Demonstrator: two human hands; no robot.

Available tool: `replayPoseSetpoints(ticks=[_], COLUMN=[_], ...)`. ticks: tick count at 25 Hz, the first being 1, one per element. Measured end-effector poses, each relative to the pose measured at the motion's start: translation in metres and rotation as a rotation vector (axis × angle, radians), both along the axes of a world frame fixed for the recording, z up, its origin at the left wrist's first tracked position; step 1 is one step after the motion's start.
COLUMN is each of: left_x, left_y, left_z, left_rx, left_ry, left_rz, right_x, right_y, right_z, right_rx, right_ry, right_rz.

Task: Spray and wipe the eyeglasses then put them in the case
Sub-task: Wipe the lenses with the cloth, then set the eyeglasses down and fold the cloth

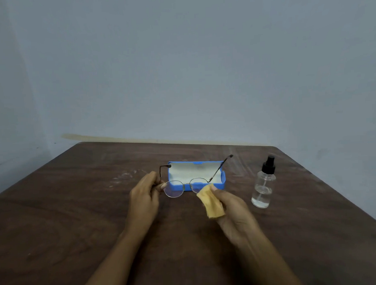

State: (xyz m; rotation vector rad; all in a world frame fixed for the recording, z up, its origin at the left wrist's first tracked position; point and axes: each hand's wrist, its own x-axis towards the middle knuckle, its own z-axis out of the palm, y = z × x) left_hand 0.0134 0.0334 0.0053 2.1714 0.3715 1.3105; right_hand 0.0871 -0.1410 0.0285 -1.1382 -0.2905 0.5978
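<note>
The left hand (145, 190) holds the eyeglasses (185, 185) at their left hinge, above the worktop (78, 211). The right hand (233, 213) presses a yellow cloth (211, 202) on the right lens, it seems. Behind them lies the open blue case (221, 181); the spray bottle (263, 185) stands upright at the right, well apart.

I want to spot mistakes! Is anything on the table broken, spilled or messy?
Nothing looks broken or spilled. The spray bottle stands upright, the blue case lies open, and the eyeglasses are held with their arms unfolded while the yellow cloth wipes one lens. Only some pale smudges mark the wooden table.
</note>
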Motion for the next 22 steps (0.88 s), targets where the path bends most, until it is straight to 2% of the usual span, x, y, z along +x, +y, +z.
replayPoseSetpoints(ticks=[1,3,11,14,18,22], left_x=[0.000,0.000,-0.002,-0.001,-0.003,-0.002], left_y=[0.001,0.002,-0.003,-0.006,-0.009,-0.009], left_z=[-0.001,-0.003,-0.003,-0.003,-0.003,-0.003], left_rx=[-0.003,-0.005,-0.014,-0.004,0.015,0.012], left_ry=[0.004,0.005,0.027,0.041,0.047,0.059], left_rz=[0.001,-0.001,-0.038,-0.046,-0.085,-0.066], right_x=[0.003,0.005,0.024,0.042,0.046,0.028], right_y=[-0.006,-0.015,-0.047,-0.054,-0.057,-0.062], right_z=[-0.002,-0.004,0.000,-0.011,-0.018,-0.007], right_rx=[0.050,0.027,-0.484,-0.707,-0.817,-1.116], right_ry=[0.109,0.139,-0.359,-0.383,-0.419,-0.623], right_rz=[0.031,0.002,-0.331,-0.345,-0.418,-0.521])
